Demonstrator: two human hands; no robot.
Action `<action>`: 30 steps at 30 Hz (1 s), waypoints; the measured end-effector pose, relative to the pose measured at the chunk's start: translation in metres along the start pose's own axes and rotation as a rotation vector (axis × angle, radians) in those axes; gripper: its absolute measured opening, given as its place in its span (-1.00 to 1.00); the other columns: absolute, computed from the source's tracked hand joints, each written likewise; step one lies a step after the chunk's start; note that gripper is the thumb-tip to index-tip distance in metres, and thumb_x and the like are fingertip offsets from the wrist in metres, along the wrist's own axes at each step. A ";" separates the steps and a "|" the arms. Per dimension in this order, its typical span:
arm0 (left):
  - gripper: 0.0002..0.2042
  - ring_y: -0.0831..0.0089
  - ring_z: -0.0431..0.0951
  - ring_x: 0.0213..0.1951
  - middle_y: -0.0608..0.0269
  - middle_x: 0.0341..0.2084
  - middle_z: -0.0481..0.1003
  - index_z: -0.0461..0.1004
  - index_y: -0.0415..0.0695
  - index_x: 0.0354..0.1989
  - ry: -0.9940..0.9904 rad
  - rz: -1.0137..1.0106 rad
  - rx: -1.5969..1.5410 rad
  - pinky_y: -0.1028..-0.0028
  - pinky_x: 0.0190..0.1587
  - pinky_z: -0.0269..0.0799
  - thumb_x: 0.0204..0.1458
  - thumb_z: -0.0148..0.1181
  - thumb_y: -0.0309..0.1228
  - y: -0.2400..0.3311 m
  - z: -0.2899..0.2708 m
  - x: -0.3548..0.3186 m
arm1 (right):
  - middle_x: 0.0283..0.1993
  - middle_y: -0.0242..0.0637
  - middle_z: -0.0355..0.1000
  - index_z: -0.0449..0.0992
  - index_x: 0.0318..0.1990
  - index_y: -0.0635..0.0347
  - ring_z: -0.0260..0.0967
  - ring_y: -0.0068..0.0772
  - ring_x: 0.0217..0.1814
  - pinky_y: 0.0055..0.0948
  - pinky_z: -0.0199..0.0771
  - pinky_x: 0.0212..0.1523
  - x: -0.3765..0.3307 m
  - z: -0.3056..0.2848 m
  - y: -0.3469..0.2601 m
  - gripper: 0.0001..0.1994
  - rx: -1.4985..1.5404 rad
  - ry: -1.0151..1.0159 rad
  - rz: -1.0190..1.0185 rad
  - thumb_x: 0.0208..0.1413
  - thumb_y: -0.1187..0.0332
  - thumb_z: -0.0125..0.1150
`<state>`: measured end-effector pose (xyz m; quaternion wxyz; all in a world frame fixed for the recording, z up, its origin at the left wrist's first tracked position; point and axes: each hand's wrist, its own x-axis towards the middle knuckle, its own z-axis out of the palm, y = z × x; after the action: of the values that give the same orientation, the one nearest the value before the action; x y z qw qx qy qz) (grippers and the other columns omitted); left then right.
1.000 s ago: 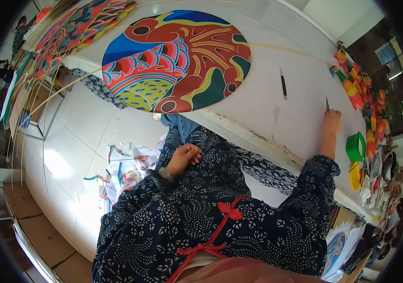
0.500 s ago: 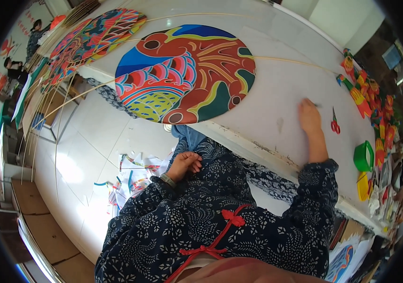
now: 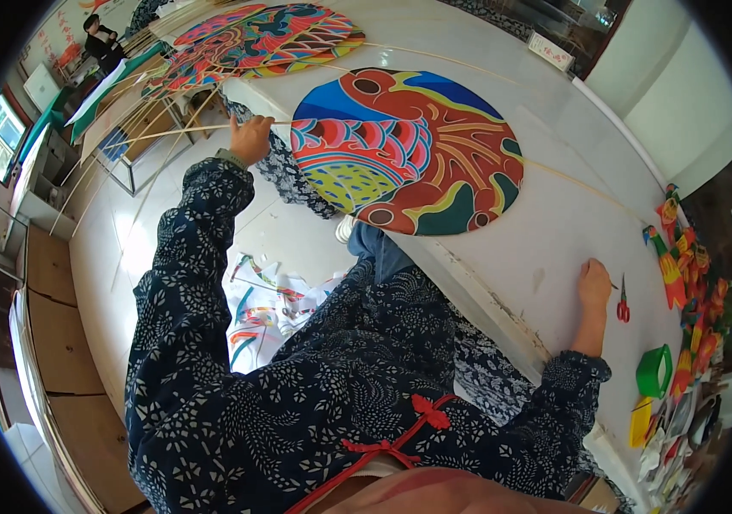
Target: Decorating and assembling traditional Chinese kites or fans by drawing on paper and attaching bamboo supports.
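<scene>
A: Bamboo strip (image 3: 178, 131): thin, pale, runs from the left hand (image 3: 250, 140) out over the floor toward the left, ending near a bundle of similar sticks (image 3: 118, 111) beside the far table.

B: Grip on it?

A: Left hand's fingers are curled closed around the near end of the strip, arm stretched forward in a dark blue patterned sleeve (image 3: 186, 257). The hand is just off the left edge of the round painted fish panel (image 3: 404, 150), which lies flat on the white table (image 3: 554, 248).

B: Right hand?

A: Right hand (image 3: 594, 285) rests on the table top near its front edge, fingers bent downward. Whether it holds anything I cannot tell. Red-handled scissors (image 3: 622, 304) lie just beside it, to the right.

B: Surroundings?

A: Second painted panel (image 3: 255, 34) further back. Green tape dispenser (image 3: 653, 370) and colourful paper pieces (image 3: 683, 257) along the table's right side. Painted scraps (image 3: 267, 308) on the floor below.
</scene>
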<state>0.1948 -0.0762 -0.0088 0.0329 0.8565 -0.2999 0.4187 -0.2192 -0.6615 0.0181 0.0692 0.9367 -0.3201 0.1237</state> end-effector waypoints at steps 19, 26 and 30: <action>-0.87 0.39 0.43 -0.49 0.15 -0.52 0.44 0.49 -0.26 -0.34 -0.385 -0.483 -0.501 0.46 -0.43 0.34 -0.01 0.01 -0.55 0.037 -0.261 -0.063 | -0.37 0.01 0.43 0.42 -0.40 0.22 0.38 0.06 -0.29 -0.06 0.36 -0.26 0.113 -0.033 0.050 -0.79 -0.018 -0.022 -0.025 0.06 0.28 -0.07; -0.80 0.52 0.37 -0.52 0.22 -0.54 0.43 0.47 -0.34 -0.30 -0.120 -0.747 -0.417 0.51 -0.41 0.32 0.07 -0.03 -0.45 0.108 -0.258 -0.031 | -0.33 -0.01 0.44 0.43 -0.42 0.27 0.41 0.02 -0.26 -0.11 0.42 -0.25 0.162 -0.033 0.122 -0.81 -0.050 -0.035 -0.001 0.04 0.35 -0.08; -0.76 0.52 0.45 -0.49 0.20 -0.50 0.52 0.51 -0.19 -0.19 -0.212 -0.780 -0.362 0.50 -0.43 0.33 0.09 -0.03 -0.36 0.040 -0.218 -0.011 | -0.30 0.00 0.42 0.42 -0.38 0.27 0.39 0.02 -0.23 -0.07 0.38 -0.22 0.119 -0.035 0.090 -0.80 0.003 -0.024 0.004 0.06 0.33 -0.08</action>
<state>0.0157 -0.0365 0.1166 0.3070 0.9243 -0.0245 0.2255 -0.1905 -0.7940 0.0889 0.0635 0.9377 -0.3224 0.1131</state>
